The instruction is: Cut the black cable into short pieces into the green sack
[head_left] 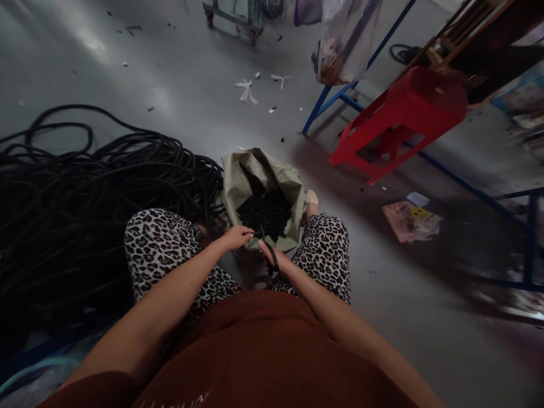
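Note:
Between my knees stands an open woven sack [234,184] with its rim folded unevenly. Many short black pieces [267,209] lie inside it. My left hand [238,237] is closed at the sack's near rim, pinching a short end of black rubber cord [258,233]. Just to its right, my right hand [274,258] grips a pair of scissors [272,258] by the black handles. The scissor blades point up toward the sack's opening, close to the cord end. Whether the blades touch the cord is too small to tell.
A large heap of tangled black cord [127,170] covers the floor on the left, reaching the sack. A red plastic stool [408,119] lies tilted at the right beside a blue metal frame [318,110]. A wheeled trolley [232,17] stands ahead. Plastic packets [412,221] and scraps litter the floor.

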### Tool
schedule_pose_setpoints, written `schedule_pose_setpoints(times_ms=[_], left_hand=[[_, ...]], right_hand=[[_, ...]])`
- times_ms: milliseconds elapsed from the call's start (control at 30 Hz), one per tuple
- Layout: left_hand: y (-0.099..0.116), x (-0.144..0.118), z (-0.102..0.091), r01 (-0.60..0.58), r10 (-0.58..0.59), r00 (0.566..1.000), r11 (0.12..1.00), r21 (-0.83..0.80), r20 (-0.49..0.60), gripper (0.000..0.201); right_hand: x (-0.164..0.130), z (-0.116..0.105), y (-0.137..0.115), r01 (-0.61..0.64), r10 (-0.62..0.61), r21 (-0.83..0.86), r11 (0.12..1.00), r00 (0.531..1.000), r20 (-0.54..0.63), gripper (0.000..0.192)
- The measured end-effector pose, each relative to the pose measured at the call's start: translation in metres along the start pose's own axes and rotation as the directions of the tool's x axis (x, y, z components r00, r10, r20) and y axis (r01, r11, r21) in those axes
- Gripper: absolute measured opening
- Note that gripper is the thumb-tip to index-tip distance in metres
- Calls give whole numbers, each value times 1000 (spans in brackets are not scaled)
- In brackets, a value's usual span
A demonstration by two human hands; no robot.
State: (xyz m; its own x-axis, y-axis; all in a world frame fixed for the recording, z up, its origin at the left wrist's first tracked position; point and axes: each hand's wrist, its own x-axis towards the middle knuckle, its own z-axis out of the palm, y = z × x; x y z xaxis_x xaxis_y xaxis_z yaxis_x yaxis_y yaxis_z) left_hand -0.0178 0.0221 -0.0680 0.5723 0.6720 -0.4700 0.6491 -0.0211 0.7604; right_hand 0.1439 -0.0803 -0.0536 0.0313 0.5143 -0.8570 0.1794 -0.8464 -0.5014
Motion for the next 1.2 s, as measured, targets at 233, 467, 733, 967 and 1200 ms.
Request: schedule_pose_setpoints(times_ms=[233,467,733,967,1200], left_hand=[[5,-4,-5,-68,71,996,995,70,-48,34],[7,-6,-8,-42,50,998,984,171,-46,35],[10,-4,-10,-6,8,1000,980,201,-10,35],[10,-4,-10,16,-18,1000,972,233,6,33],[8,-3,-12,35,-26,999,969,245,-40,31]], right_hand=[[3,-2,-1,11,-15,-59,998,998,-63,53],[-9,-2,-11,-26,20,-56,998,994,-110,50],[-10,-3,-9,-9,-4,-142,990,996,-91,55],[-11,-3,-6,-20,0,-210,977,996,-93,54],[-6,-5,-4,-44,30,-123,991,993,-110,51]])
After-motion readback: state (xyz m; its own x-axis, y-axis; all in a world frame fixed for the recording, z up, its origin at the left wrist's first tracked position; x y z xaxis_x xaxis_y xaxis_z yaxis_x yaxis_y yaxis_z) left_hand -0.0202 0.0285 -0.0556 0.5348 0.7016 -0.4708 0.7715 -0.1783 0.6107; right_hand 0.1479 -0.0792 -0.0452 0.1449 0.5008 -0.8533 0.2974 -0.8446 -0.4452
